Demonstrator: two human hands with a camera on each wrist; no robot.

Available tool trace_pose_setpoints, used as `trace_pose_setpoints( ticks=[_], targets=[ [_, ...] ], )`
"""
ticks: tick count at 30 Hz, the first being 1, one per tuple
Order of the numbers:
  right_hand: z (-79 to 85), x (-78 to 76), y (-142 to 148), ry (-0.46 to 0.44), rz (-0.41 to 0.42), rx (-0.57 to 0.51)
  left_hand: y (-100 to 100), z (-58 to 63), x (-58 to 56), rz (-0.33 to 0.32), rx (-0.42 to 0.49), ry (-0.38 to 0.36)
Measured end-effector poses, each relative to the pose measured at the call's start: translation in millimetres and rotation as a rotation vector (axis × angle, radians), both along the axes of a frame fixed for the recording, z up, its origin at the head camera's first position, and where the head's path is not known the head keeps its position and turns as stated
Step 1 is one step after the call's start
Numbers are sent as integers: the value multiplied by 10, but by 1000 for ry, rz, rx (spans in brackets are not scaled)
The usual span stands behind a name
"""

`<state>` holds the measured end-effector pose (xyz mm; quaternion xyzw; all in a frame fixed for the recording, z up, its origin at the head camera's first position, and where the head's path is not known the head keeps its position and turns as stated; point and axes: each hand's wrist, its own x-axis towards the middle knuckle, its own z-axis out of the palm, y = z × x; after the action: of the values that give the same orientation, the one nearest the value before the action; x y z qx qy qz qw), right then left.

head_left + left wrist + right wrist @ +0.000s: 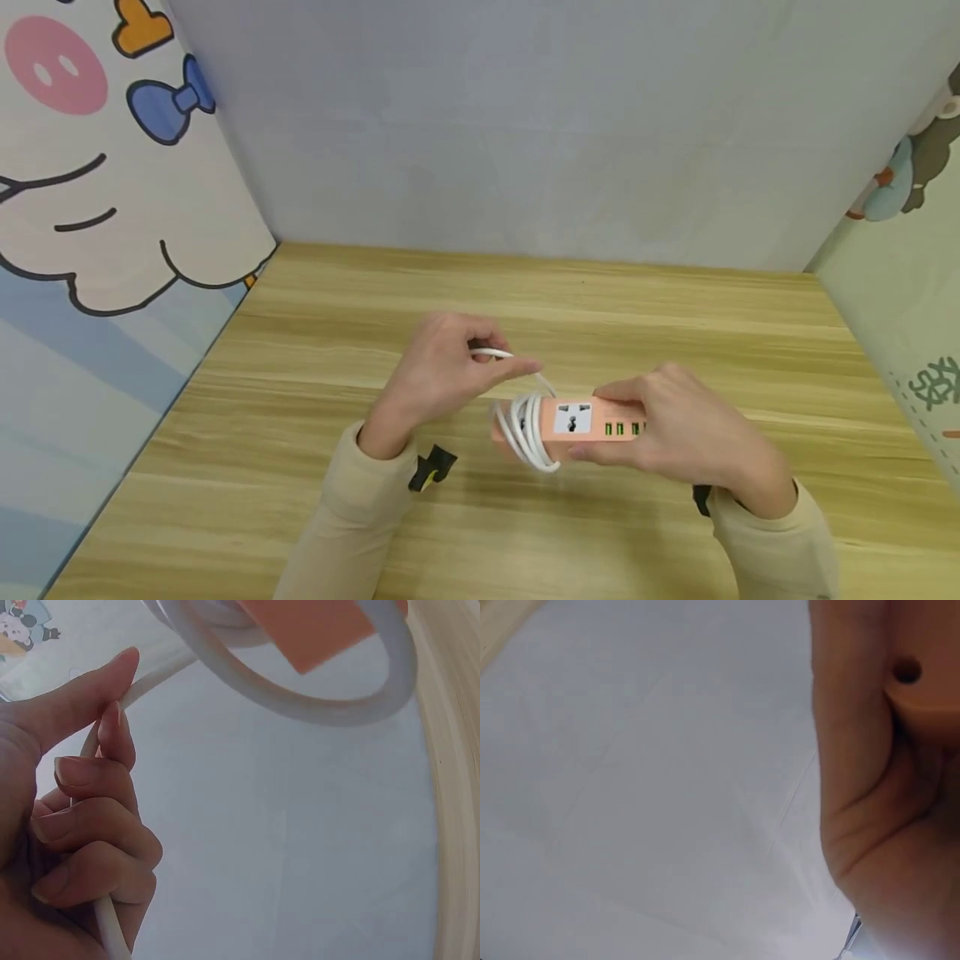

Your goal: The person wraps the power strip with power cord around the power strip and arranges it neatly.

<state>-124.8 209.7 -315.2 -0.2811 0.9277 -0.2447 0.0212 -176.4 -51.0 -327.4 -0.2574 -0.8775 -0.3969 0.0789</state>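
Observation:
An orange power strip (558, 446) with white sockets and several green USB ports is gripped at its right end by my right hand (690, 429). Its white cord (531, 429) is looped several times round the left end of the strip. My left hand (450, 367) pinches the free run of that cord between thumb and forefinger, left of and a little beyond the strip. In the left wrist view the other fingers curl over the cord (112, 930) too. The right wrist view shows the strip's underside (930, 667) with a round hole, against the palm. The plug is not visible.
A wood-grain table (337, 292) lies beneath both hands. A plain pale wall panel (525, 125) stands at the back. Cartoon-printed panels (112, 200) flank the table at left and right. Black straps (432, 468) show at the wrists by the beige sleeves.

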Motion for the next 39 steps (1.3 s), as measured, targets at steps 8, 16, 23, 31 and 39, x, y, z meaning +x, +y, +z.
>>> trace_pose_setpoints(
  ticks=[8,16,23,31,39],
  targets=[
    [-26,-57,15,86,-80,12,37,52,44,20,-7,-52],
    [-33,-76,-20,136,-198,11,81,78,83,-16,13,-88],
    [-101,-104,-79,253,-279,-49,91,79,120,-69,67,-147],
    [-149,-149,-110,414,-330,-212,93,76,133,-165,189,-194],
    [-121,-149,-96,486,-335,-365,75,67,120,-306,275,-226]
  ],
)
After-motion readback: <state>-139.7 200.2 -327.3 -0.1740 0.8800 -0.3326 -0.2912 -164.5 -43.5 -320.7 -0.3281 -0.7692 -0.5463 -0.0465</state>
